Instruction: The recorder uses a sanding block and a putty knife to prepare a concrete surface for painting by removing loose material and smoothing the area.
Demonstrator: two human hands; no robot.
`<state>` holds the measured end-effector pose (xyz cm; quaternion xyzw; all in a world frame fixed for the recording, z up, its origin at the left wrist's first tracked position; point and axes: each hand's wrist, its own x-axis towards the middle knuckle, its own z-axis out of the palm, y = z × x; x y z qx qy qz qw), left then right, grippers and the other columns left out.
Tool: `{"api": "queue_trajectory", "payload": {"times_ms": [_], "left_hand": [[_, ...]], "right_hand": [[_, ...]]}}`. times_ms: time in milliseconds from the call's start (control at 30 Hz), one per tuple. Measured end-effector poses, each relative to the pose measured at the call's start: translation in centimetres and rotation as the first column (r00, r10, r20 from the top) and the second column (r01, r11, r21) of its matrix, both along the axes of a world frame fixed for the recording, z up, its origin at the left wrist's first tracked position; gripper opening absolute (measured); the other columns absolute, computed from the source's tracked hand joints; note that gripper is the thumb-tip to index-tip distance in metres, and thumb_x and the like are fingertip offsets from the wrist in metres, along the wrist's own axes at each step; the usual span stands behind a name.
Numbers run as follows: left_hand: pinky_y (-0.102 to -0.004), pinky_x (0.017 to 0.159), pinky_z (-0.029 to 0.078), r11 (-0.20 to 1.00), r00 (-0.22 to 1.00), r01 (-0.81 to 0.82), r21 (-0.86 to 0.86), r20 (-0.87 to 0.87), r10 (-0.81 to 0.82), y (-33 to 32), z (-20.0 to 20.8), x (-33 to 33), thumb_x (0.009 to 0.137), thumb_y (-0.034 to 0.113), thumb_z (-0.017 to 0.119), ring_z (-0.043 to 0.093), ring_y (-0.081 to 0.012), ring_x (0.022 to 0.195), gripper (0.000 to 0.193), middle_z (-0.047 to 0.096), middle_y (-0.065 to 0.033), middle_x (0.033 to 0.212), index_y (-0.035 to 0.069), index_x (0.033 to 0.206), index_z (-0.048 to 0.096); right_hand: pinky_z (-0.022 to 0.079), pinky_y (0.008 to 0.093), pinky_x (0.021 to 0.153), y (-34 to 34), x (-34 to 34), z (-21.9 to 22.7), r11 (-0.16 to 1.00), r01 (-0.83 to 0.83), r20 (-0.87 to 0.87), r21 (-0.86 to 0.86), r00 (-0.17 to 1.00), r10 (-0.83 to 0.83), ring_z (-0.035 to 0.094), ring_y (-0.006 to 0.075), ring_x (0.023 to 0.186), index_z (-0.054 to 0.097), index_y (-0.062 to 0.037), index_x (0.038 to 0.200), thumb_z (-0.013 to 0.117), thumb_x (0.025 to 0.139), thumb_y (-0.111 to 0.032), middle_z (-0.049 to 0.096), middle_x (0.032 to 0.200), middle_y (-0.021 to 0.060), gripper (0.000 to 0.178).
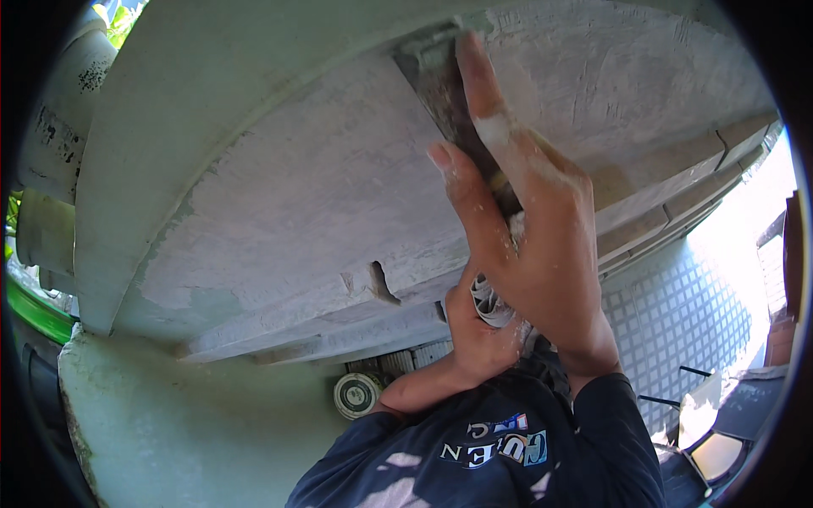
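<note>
My right hand grips a putty knife, its index finger stretched along the blade and its thumb alongside. The blade's wide end touches a rough plastered surface near the upper edge of the view, with greenish paste at its tip. My left hand is curled just below the right, close to my chest. A pale, creased, layered piece shows at its fingers; what it is I cannot make out, and the right hand hides part of it. White smears coat both hands.
A smooth green-grey band borders the plaster on the left. Step-like ledges run along the right. A round tub stands below by the green wall. A chair is at lower right on tiled floor.
</note>
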<state>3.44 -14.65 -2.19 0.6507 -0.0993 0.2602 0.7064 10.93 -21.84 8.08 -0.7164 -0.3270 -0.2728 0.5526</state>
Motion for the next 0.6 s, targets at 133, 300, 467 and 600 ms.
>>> {"api": "queue_trajectory", "payload": {"times_ms": [133, 300, 467, 600], "left_hand": [[-0.0277, 0.088, 0.048, 1.000, 1.000, 0.004, 0.023, -0.009, -0.004, 0.1, -0.2, -0.4, 0.083, 0.006, 0.073, 0.061, -0.0114, 0.100, 0.054, 0.069, -0.0103, 0.108, -0.007, 0.131, 0.052], [-0.0277, 0.089, 0.047, 0.999, 1.000, -0.020, 0.032, -0.018, 0.021, 0.1, -0.5, -0.4, 0.083, 0.005, 0.072, 0.061, -0.0115, 0.101, 0.056, 0.069, -0.0107, 0.109, -0.007, 0.133, 0.051], [-0.0273, 0.089, 0.047, 0.998, 1.000, -0.013, 0.058, -0.019, 0.015, 0.5, -0.2, 0.0, 0.083, 0.006, 0.073, 0.060, -0.0113, 0.100, 0.058, 0.069, -0.0105, 0.109, -0.007, 0.134, 0.050], [-0.0272, 0.089, 0.047, 0.999, 1.000, 0.011, 0.052, -0.019, -0.010, 0.6, -0.4, -0.3, 0.082, 0.007, 0.074, 0.061, -0.0116, 0.101, 0.059, 0.069, -0.0106, 0.109, -0.006, 0.135, 0.050]], "right_hand": [[0.054, 0.0368, 0.090, -0.4, -0.6, 0.4, 0.999, -0.038, -0.109, -0.033, 0.993, 0.034, 0.071, 0.0292, 0.107, 0.042, -0.0071, 0.152, 0.064, 0.096, -0.008, 0.063, 0.134, 0.0200, 0.060], [0.054, 0.0363, 0.089, 0.2, -0.1, -0.5, 0.998, 0.058, 0.035, -0.019, 0.998, -0.058, 0.070, 0.0307, 0.109, 0.042, -0.0071, 0.152, 0.064, 0.096, -0.009, 0.064, 0.132, 0.0209, 0.060], [0.053, 0.0366, 0.093, 0.1, -0.4, -0.2, 1.000, -0.027, -0.087, -0.011, 0.996, 0.026, 0.064, 0.0353, 0.120, 0.042, -0.0074, 0.152, 0.065, 0.096, -0.009, 0.059, 0.138, 0.0217, 0.061], [0.055, 0.0370, 0.091, 0.2, -0.2, -0.3, 0.999, 0.023, -0.003, -0.023, 1.000, -0.023, 0.066, 0.0329, 0.117, 0.042, -0.0075, 0.152, 0.066, 0.095, -0.009, 0.057, 0.141, 0.0206, 0.061]]}}
